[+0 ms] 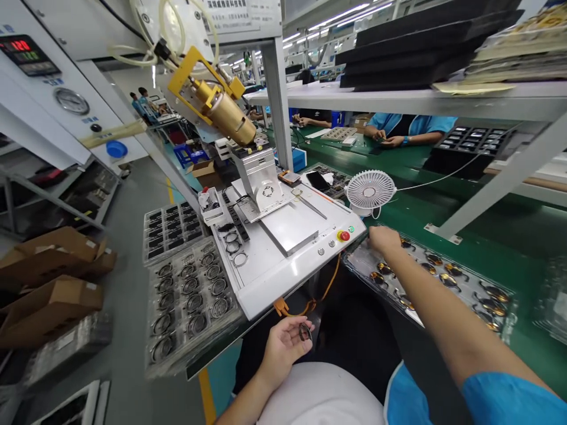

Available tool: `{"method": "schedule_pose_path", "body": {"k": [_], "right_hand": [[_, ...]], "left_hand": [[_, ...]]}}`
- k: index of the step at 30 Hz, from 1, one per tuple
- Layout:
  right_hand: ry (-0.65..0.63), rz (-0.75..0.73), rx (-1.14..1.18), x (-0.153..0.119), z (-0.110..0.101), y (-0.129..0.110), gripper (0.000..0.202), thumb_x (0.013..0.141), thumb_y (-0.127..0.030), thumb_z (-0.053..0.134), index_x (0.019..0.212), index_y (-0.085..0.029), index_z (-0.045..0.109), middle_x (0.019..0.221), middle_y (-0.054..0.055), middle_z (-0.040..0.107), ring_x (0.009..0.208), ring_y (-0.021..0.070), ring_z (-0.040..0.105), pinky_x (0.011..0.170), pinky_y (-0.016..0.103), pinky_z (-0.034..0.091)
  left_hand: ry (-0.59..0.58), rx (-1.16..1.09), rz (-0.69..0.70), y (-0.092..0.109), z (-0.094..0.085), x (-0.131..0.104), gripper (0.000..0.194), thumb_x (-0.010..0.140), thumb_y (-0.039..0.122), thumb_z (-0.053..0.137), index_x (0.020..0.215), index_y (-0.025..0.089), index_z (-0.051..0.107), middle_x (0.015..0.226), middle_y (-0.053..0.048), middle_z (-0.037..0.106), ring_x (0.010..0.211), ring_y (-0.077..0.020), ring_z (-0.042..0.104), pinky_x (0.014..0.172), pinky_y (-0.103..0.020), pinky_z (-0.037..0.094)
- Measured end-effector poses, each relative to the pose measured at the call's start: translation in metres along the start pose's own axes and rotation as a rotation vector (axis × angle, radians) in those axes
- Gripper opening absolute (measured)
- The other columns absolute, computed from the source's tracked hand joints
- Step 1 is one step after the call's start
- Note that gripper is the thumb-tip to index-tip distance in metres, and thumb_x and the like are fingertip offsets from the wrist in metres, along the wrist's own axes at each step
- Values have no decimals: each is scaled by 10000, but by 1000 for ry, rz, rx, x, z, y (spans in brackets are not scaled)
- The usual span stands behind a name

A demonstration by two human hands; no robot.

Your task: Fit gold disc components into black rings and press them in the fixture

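Note:
Between the thumb and fingers of my left hand (286, 342), a small dark ring-shaped part (305, 332) is held over my lap, in front of the machine. My right hand (383, 241) reaches to the far left corner of a clear plastic tray (410, 313) on the right. Its fingers point down and away, so what they touch is hidden. Round dark parts with amber centres (449, 281) lie in that tray. To the left of the machine, a second clear tray (177, 316) holds several metal rings (194, 303).
A press machine with a white base (266, 289) stands in the middle, with a gold cylinder (230, 118) above its metal fixture. Tweezers (312, 206) and loose rings (240, 259) lie on the base. A white fan (370, 190) stands beside it. Co-workers sit across the green bench.

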State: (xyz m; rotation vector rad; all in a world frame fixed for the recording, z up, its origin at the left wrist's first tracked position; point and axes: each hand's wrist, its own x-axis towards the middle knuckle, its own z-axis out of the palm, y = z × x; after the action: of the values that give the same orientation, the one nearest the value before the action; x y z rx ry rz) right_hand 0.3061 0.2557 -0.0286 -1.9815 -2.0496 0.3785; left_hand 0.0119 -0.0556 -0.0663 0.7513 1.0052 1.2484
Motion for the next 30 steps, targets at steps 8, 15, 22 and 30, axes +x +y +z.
{"method": "schedule_pose_path", "body": {"k": [8,15,22,30], "right_hand": [[15,155,177,-23,-19,2,219,944,-208,654,1122,-111,737,1061,152,748,991,287,714,879,426,580],[-93,-209,987,-159,-2,-48,312,851,-462,734,1033,-224,820,986,94,781,726,245,733,653,399,661],[-47,-505,973,-219,8,-98,167,950,-311,662,863,-240,786,867,81,756,725,211,718,650,330,630],[-75,-752,821,-217,16,-111,214,1013,-223,542,916,-239,731,902,76,732,871,211,729,736,313,594]], "left_hand": [[4,-11,-32,5,-1,-1,464,689,249,925,1102,163,729,1106,-143,775,1087,-266,724,1001,-412,539],[-180,-52,-57,26,16,12,600,626,264,966,1165,198,712,1276,-149,695,1073,-280,728,936,-389,550],[-365,-164,-149,52,24,27,827,572,364,990,1307,210,645,1297,-158,653,959,-256,756,821,-321,553],[-262,-163,-115,49,7,12,738,603,357,974,1247,154,676,1108,-148,734,954,-293,758,820,-360,549]]}}
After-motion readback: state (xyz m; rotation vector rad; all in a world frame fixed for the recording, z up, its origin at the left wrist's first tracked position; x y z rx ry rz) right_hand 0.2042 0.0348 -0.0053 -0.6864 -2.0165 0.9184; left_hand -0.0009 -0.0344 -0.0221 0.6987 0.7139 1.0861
